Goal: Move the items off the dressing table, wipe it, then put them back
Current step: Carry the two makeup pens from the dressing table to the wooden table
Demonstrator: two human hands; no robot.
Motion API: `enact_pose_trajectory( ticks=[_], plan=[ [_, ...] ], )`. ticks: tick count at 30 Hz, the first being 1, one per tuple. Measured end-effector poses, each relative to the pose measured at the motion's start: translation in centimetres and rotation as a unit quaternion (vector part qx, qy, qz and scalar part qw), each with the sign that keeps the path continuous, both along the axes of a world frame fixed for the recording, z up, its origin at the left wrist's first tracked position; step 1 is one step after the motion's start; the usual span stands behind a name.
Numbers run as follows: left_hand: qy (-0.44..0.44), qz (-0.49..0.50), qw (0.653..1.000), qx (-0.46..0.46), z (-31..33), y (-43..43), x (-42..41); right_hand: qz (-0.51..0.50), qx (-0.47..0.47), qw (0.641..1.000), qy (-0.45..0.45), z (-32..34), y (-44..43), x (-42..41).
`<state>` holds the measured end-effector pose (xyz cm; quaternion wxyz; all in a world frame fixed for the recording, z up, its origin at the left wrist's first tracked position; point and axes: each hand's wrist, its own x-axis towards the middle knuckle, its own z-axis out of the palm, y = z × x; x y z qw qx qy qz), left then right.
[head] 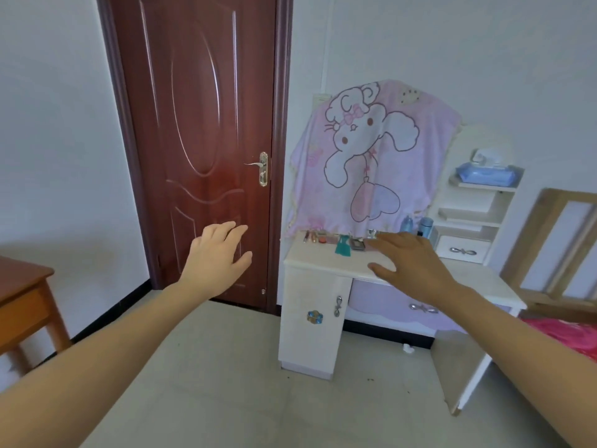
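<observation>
The white dressing table (326, 259) stands right of the door. Along its back edge lies a row of small cosmetics (318, 237), a teal comb-like item (342, 245) and a small dark compact (358, 244). Two blue bottles (416, 224) stand at the back right. A pink cartoon blanket (371, 156) hangs over the mirror. My left hand (218, 253) is stretched forward in front of the door, fingers relaxed, holding nothing. My right hand (410, 263) reaches out in front of the tabletop with spread fingers, empty, and hides part of the row of items.
A dark red closed door (197, 140) fills the left middle. A brown wooden table (26, 295) stands at the far left. White side shelves (478, 208) carry a blue wipes pack (486, 174). A wooden bed frame (555, 247) and red bedding (568, 337) are at right.
</observation>
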<state>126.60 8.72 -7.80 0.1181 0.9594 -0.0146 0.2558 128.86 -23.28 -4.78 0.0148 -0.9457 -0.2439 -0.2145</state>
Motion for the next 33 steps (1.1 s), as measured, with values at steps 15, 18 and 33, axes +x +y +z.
enact_pose_trajectory(
  ticks=[15, 18, 33],
  plan=[
    [0.073, -0.059, 0.995, -0.041, -5.1, 1.3, 24.0, -0.084, 0.001, 0.996, 0.034, -2.8, 1.6, 21.6],
    [0.062, -0.066, 0.995, -0.043, -5.0, 0.9, 29.4, -0.082, 0.021, 0.996, 0.032, -3.0, 1.2, 26.8],
    [0.126, -0.044, 0.985, -0.110, -11.0, 1.7, 51.5, -0.048, 0.081, 0.980, 0.177, -12.8, 6.0, 50.1]
  ],
)
